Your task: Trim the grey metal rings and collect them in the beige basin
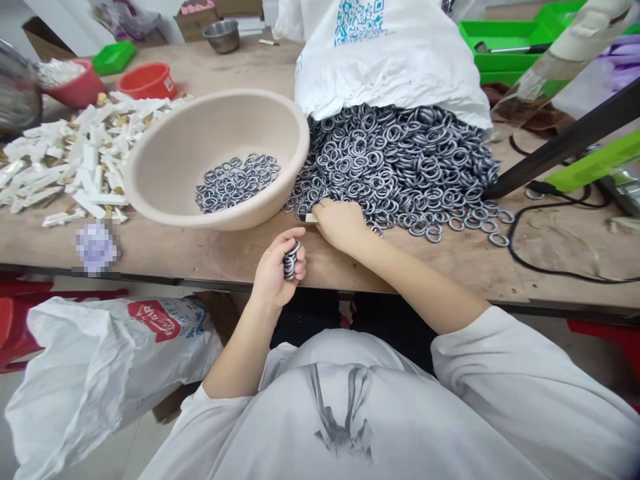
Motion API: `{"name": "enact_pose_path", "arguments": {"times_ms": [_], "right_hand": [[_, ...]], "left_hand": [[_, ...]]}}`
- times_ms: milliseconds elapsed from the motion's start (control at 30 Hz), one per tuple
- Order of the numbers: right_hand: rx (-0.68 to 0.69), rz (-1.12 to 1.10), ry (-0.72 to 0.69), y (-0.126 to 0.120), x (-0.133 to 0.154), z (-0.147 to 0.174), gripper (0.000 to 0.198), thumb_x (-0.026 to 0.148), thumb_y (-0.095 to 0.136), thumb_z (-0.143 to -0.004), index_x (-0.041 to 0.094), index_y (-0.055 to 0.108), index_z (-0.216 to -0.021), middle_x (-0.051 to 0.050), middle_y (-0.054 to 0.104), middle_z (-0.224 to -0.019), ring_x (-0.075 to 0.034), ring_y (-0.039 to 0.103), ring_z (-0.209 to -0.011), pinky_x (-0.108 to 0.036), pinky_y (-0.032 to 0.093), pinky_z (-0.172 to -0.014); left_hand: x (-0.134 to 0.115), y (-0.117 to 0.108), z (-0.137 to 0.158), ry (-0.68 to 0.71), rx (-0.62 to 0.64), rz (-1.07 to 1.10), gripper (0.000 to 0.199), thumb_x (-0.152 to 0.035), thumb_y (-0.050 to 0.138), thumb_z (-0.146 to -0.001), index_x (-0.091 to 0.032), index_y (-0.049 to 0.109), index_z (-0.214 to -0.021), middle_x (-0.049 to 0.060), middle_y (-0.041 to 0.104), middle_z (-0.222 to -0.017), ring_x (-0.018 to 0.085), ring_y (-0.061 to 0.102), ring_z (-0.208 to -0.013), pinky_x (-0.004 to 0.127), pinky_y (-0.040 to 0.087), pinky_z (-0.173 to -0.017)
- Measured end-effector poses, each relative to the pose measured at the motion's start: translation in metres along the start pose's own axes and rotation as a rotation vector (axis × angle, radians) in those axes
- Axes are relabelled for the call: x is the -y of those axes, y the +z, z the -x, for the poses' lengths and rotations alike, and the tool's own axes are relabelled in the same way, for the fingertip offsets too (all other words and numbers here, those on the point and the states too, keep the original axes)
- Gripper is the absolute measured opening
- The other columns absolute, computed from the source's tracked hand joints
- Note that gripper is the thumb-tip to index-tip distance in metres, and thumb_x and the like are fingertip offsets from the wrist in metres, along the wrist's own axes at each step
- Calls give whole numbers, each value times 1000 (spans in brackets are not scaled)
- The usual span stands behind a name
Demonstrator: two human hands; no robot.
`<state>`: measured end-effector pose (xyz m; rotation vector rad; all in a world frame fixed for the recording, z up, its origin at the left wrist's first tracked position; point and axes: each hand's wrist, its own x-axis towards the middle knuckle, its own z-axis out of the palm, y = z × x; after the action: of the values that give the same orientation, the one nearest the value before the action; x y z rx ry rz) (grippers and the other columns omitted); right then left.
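The left hand is curled around some rings near the basin, while the right hand pinches a small white-and-black piece at the near edge of the ring pile, which lies right of this basin.

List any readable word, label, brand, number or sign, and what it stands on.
No words or numbers read clearly.
Lower white plastic sack: white-lettered red label and blue print, blurred.
Upper white plastic sack: blue QR code, no readable text.
Red round plastic basin: white sticker, too small.
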<state>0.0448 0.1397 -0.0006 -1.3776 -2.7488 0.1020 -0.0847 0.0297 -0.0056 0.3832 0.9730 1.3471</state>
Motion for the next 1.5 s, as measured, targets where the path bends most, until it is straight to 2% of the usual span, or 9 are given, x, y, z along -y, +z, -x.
{"name": "enact_pose_path", "arguments": {"times_ms": [133,233,333,467,733,933,1067,1200,1500], "right_hand": [[-79,-202,43,-4,-8,2,24,21,47,-97,13,69,-105,-16,68,-112,-26,65,-93,-33,41,-71],[-132,-778,38,-9,-10,21,21,30,51,-98,17,63,-86,-6,67,-89,-18,60,-80,-29,42,-69],[-56,-1429,-29,-6,-4,44,27,43,58,-95,19,59,-82,1,61,-70,-14,57,-66,-27,45,-65],[-109,-1699,29,8,4,64,35,52,74,-82,20,62,-83,3,61,-70,-11,55,-58,-26,47,-60],[-275,-1458,14,13,-4,67,42,62,70,-82,20,68,-83,0,62,-71,-15,61,-72,-32,52,-76],[-166,-1593,-36,10,1,77,43,59,76,-77,22,63,-96,3,64,-74,-13,61,-58,-30,53,-60],[-232,-1497,-1,9,3,78,42,61,73,-79,22,65,-94,1,65,-77,-12,59,-59,-28,50,-59],[-324,-1286,48,7,-2,79,51,71,52,-90,21,63,-83,-1,62,-69,-15,58,-64,-29,46,-62],[-359,-620,-134,1,1,95,55,63,40,-97,20,59,-69,-5,62,-68,-16,54,-68,-29,37,-66]], "left_hand": [[-2,0,-5,-39,-75,66,17,-29,60,-85,-15,57,-76,-1,60,-66,5,48,-42,15,33,-35],[2,6,-6,-32,-61,41,28,-37,69,-84,-16,53,-75,-2,61,-68,3,47,-42,13,32,-35],[11,16,-5,-83,80,-35,39,-50,77,-78,-16,56,-80,-4,57,-63,4,46,-41,14,33,-35],[21,25,-3,-172,230,-71,50,-62,76,-74,-17,56,-85,-5,55,-62,5,45,-40,15,33,-34],[20,29,4,-206,293,-94,55,-66,75,-72,-17,50,-76,-6,50,-57,4,41,-37,16,31,-33],[23,33,8,-92,219,-139,50,-60,78,-73,-18,50,-75,-6,50,-55,5,43,-38,16,32,-34],[25,34,10,-83,226,-171,51,-62,74,-76,-18,49,-71,-5,49,-52,6,42,-38,17,31,-34],[24,34,9,-45,227,-159,53,-64,72,-77,-18,47,-67,-5,50,-52,5,41,-37,17,31,-34],[27,36,8,-35,100,-133,54,-67,72,-75,-19,48,-68,-7,47,-46,8,43,-32,19,30,-31]]}}
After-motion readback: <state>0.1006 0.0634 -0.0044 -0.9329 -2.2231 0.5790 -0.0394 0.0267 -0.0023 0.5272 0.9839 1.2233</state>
